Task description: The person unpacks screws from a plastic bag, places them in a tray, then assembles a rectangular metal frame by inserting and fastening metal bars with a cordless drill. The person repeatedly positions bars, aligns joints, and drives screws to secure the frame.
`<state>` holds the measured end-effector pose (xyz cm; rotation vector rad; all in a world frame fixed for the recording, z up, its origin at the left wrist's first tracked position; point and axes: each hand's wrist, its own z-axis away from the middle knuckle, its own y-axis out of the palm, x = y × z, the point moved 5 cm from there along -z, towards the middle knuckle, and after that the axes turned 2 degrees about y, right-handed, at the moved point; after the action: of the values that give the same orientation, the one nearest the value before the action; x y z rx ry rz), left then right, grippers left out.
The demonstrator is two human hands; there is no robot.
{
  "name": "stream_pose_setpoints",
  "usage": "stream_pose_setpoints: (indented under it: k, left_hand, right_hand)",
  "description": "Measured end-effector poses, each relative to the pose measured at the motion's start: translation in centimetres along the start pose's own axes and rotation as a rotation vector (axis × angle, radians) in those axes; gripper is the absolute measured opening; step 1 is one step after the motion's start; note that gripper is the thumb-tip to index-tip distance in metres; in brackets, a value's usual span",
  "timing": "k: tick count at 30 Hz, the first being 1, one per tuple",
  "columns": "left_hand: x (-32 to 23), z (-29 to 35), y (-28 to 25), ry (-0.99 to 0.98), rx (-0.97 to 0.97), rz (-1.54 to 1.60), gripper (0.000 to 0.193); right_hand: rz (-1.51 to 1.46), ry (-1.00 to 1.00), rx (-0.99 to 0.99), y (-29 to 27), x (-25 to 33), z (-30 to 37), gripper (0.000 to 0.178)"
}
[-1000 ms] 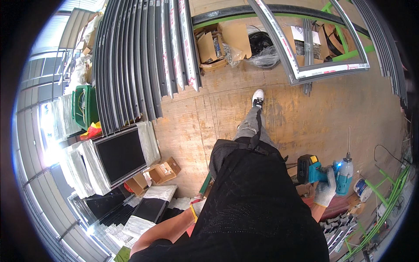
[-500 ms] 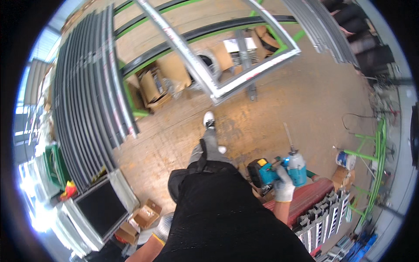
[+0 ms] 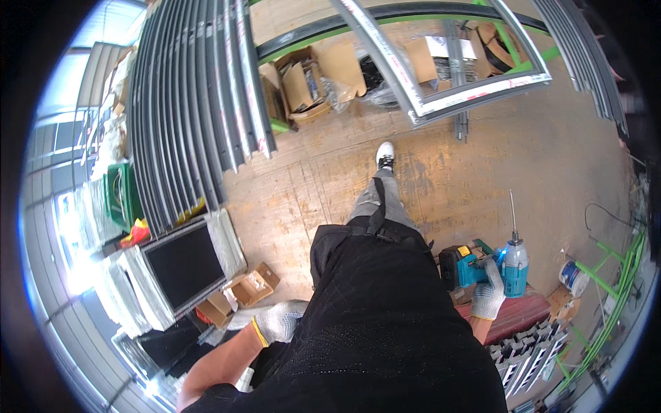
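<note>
My right hand (image 3: 489, 297), in a white knit glove, is closed around the grip of a teal cordless impact driver (image 3: 515, 270). Its long thin bit points away from me, and the black battery sits to the left of the hand. At my left side, beside the black shirt, my left hand (image 3: 274, 323) wears a similar glove with a yellow cuff. Its fingers are mostly hidden against my body, so what they hold, if anything, does not show. Ahead, a grey metal frame (image 3: 421, 104) with white printed film rests on a green-legged stand (image 3: 330, 33).
Long dark profiles (image 3: 186, 110) lie side by side on the left, with more profiles (image 3: 578, 62) at the far right. Wrapped panels (image 3: 182, 265) and an open cardboard box (image 3: 253, 283) are at lower left. A red stack (image 3: 516, 316) and green racks (image 3: 620, 296) stand on the right.
The surroundings have shifted right and upward in view. My left hand shows more fully beside my body. The impact driver stays in my right hand, now farther right in the picture.
</note>
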<state>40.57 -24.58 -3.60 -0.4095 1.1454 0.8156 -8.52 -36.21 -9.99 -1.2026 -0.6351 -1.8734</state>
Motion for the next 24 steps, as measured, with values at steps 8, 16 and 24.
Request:
stream_pose_setpoints:
  k: [8, 16, 24]
  left_hand:
    - [0.0, 1.1, 0.6, -0.349, 0.113, 0.230, 0.050]
    - [-0.6, 1.1, 1.3, -0.484, 0.100, 0.885, 0.044]
    - [2.4, 1.4, -0.1, -0.142, 0.274, 0.531, 0.041]
  right_hand:
    - [0.015, 0.001, 0.086, 1.8, 1.5, -1.4, 0.037]
    - [0.000, -0.001, 0.120, 2.0, 1.6, -1.5, 0.039]
    - [-0.092, 0.035, 0.042, 0.6, -0.1, -0.3, 0.032]
